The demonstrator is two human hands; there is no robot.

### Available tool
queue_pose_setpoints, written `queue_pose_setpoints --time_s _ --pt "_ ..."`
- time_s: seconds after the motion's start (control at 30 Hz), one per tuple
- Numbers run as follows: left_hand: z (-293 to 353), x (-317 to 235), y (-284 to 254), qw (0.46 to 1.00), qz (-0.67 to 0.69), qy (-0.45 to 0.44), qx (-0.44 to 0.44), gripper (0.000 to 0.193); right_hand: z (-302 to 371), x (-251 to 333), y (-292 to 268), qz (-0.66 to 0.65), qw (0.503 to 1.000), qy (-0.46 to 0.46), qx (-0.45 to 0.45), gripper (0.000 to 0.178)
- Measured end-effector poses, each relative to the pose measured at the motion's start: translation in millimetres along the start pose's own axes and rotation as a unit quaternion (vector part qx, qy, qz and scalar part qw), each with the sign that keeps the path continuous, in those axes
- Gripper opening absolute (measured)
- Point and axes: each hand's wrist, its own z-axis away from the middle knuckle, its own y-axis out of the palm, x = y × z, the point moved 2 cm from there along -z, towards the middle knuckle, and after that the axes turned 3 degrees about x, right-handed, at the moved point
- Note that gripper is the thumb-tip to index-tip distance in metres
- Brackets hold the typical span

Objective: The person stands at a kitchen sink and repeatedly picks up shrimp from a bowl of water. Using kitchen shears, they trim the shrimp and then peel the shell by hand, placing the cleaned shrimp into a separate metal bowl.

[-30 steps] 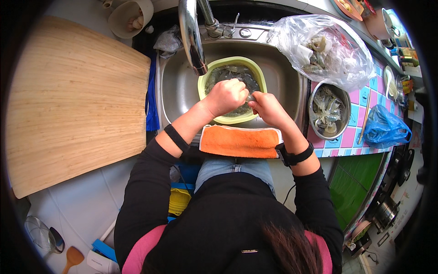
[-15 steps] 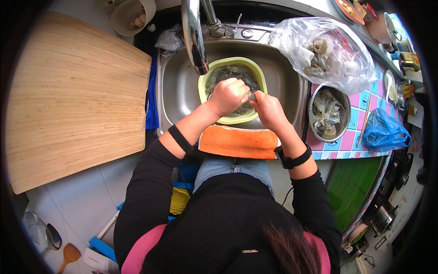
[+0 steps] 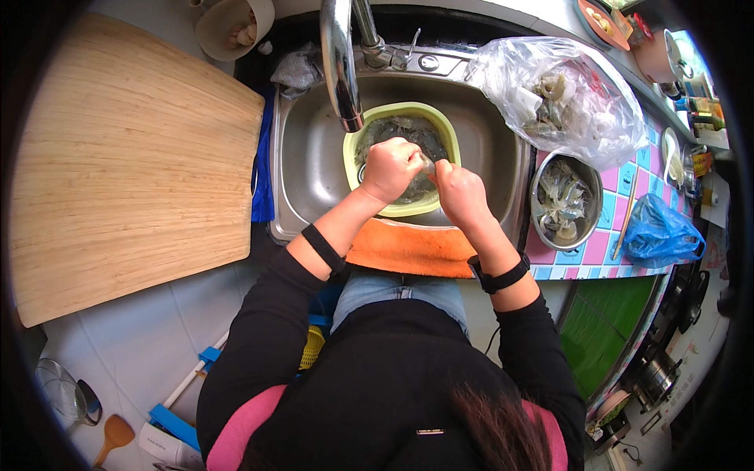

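A greyish, translucent shrimp (image 3: 427, 165) is held between my two hands above a yellow-green basin (image 3: 449, 132). My left hand (image 3: 390, 169) is closed around one end of it, knuckles up. With thumb and fingers pinched together, my right hand (image 3: 461, 191) grips the other end. Most of the shrimp is hidden by my fingers. More shrimp (image 3: 404, 123) lie in water in the basin, which stands inside a steel sink (image 3: 310, 165). To the right, a metal bowl (image 3: 600, 202) holds several shrimp.
A chrome faucet (image 3: 340, 71) hangs over the basin's left side. A wooden board (image 3: 133, 165) lies left of the sink. At right are a clear plastic bag (image 3: 613, 118) with scraps and a blue bag (image 3: 660, 231). An orange towel (image 3: 412, 250) covers the sink's front edge.
My fingers have shifted slightly on the shrimp, and more of it shows between my hands. Both hands stay above the basin. The whole view has moved a little.
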Motion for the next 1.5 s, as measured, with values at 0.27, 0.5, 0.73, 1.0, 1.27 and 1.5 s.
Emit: queue_pose_setpoints --time_s 0.27,0.5,0.73,1.0,1.27,1.5 --pt "3 17 7 0.974 0.149 -0.173 -0.002 0.009 4 -6 10 -0.010 1.000 0.028 0.010 0.021" --pt "9 29 15 0.900 0.289 -0.324 0.030 0.012 5 -11 17 -0.007 0.999 0.038 0.038 0.020" --pt "6 54 4 0.888 0.308 -0.339 0.025 0.010 13 -25 22 0.010 0.996 0.064 0.057 0.020" --pt "-82 -14 11 0.986 0.143 -0.050 0.068 0.014 17 -34 20 -0.052 0.989 0.112 0.076 0.019" --pt "-133 -40 56 0.943 0.270 -0.025 0.195 0.045 15 -59 1 -0.177 0.975 0.131 -0.036 0.016" --pt "-143 -50 84 0.945 0.186 0.110 0.247 0.041 7 -74 2 -0.244 0.946 0.209 -0.054 0.013"
